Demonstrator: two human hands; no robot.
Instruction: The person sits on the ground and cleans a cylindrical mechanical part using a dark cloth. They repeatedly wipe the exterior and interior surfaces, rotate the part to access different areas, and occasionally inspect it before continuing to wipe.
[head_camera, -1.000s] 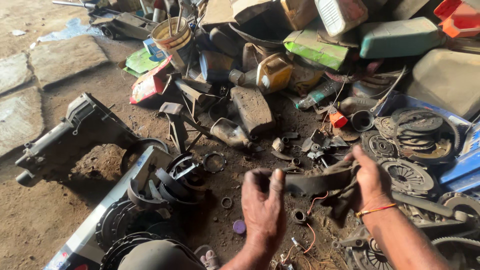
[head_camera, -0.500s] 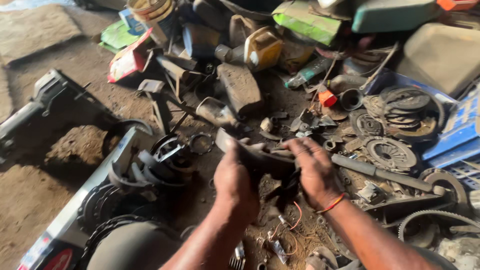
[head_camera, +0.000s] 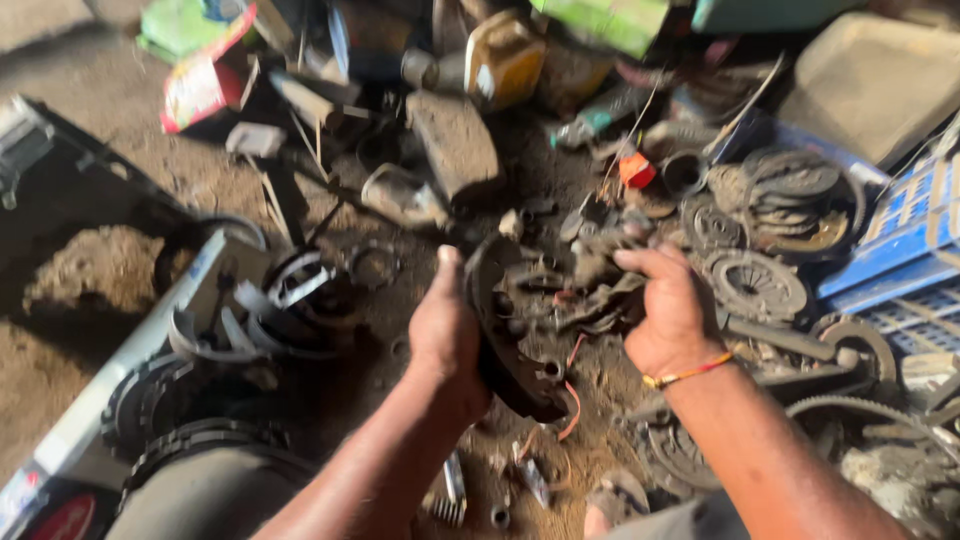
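Both hands held one dark curved metal part (head_camera: 510, 350) up over the dirt floor (head_camera: 90, 270). Left hand (head_camera: 445, 335) gripped its left edge, closed. Right hand (head_camera: 670, 310) closed on the greasy right end. Part lifted, not yet set anywhere; clutch plates (head_camera: 755, 285) lay nearby.

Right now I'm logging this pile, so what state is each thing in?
Left hand: gripping the curved metal part's left edge.
Right hand: gripping its right side.
Curved metal part: held up, dirty.
Yellow jug: upright among the scrap.
Clutch plates: stacked flat.
Blue crate: on the ground, partly cut off.
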